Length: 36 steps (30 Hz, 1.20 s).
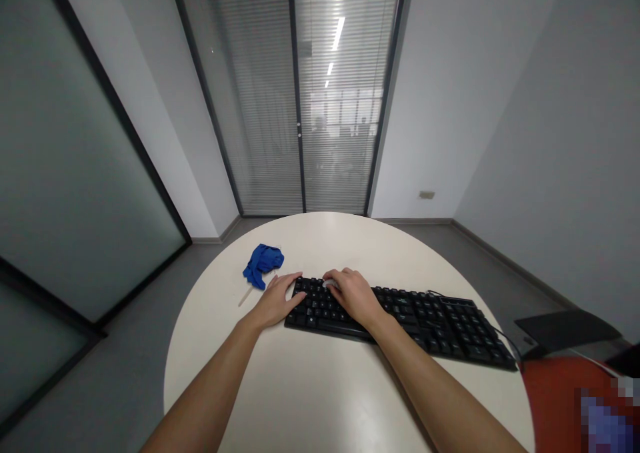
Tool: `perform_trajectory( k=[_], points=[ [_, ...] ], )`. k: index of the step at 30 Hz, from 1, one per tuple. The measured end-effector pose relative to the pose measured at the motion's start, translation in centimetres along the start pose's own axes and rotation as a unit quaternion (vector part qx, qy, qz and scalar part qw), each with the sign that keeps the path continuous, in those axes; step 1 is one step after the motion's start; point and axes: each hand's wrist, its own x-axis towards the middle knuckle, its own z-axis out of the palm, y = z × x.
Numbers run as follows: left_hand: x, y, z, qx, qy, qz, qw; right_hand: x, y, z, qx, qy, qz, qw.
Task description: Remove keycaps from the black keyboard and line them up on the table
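Observation:
A black keyboard [415, 321] lies at a slant across the round table, its left end closest to me. My left hand [275, 304] grips that left end, thumb over the edge keys and forefinger at the far corner. Over the left group of keys, my right hand [354, 296] is closed, pinching a small white piece [329, 283] against the upper keys. Its exact kind is too small and too covered to tell. Beside my left hand lie a crumpled blue cloth [263, 264] and a thin pale stick [245, 297], partly hidden by the hand.
The white round table [310, 386] carries these things. A black cable [507, 338] runs off the keyboard's right side. At the lower right stands a red chair [555, 399] with a dark flat thing [567, 329] by it. A glass partition with blinds [335, 146] rises beyond the table.

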Motion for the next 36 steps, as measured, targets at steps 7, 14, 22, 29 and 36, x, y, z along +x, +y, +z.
perform_trajectory(
  k=[7,14,22,29,36],
  points=[
    [0.0,-0.5,0.2,0.003,0.001,0.009,1.000,-0.4,0.4,-0.4,-0.010,-0.008,-0.016,1.000],
    [0.1,-0.3,0.3,0.002,0.005,0.009,1.000,0.0,-0.4,-0.2,-0.013,-0.015,0.014,1.000],
    [0.1,-0.2,0.3,0.000,0.007,0.007,1.000,0.4,-0.8,-0.5,-0.036,-0.041,0.000,0.999],
    [0.1,-0.2,0.0,-0.001,-0.001,0.002,1.000,-0.3,0.0,-1.4,-0.055,-0.044,0.019,0.997],
    [0.1,-0.6,0.1,0.001,0.000,0.005,1.000,-0.8,0.8,-1.7,-0.043,-0.053,0.018,0.998]
  ],
)
